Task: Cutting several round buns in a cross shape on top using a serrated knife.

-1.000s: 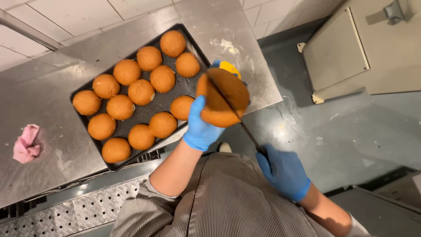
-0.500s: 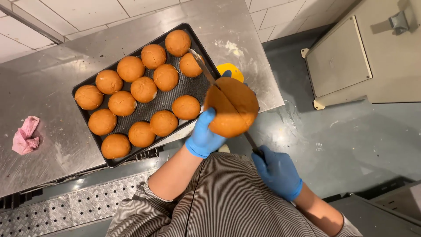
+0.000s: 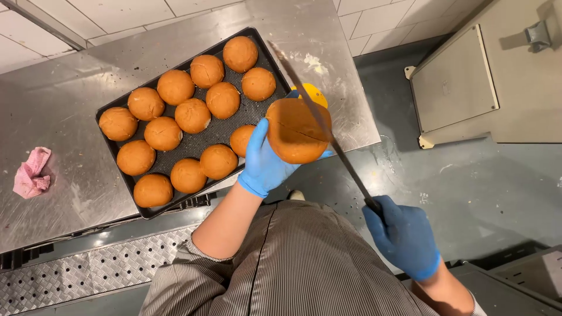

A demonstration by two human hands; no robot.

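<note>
Round brown bun [image 3: 295,137] held up mid-frame, right of black tray [image 3: 117,108] of matching buns [image 3: 175,86]. Left hand [image 3: 264,159] fingers curled around bun from below. Long knife [image 3: 325,131] laid across bun, slit visible; right hand [image 3: 403,234] fisted on handle, lower right. Step, by judgement: slicing bun open. Next: steady sawing, blade clear of glove.

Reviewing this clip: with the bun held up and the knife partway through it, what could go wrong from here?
1. The left hand cups the bun in mid-air while the long knife crosses it, so the blade might slip toward the gloved fingers.
2. The bun is held out past the edge of the steel table, above the floor, so a cut half may drop.
3. The right hand grips the handle far from the bun, which probably makes the blade harder to steer.
</note>
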